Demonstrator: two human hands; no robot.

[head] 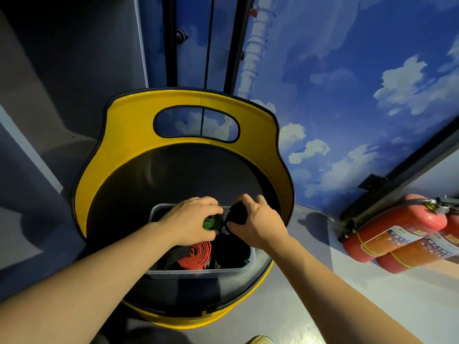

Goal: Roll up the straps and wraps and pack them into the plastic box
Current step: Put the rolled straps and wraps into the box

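Over the plastic box (198, 272) on the round black surface (154, 184): left hand (192, 219) grips green roll (212, 222), right hand (255, 220) grips black roll (237, 214), both directly above box's far half; red roll (196, 255) already inside.

Plastic box (198, 273) translucent, smooth; red roll (197, 254) woven cloth, ribbed (green roll (212, 222) same); yellow tub (139, 135) glossy; extinguishers (397, 234) glossy.
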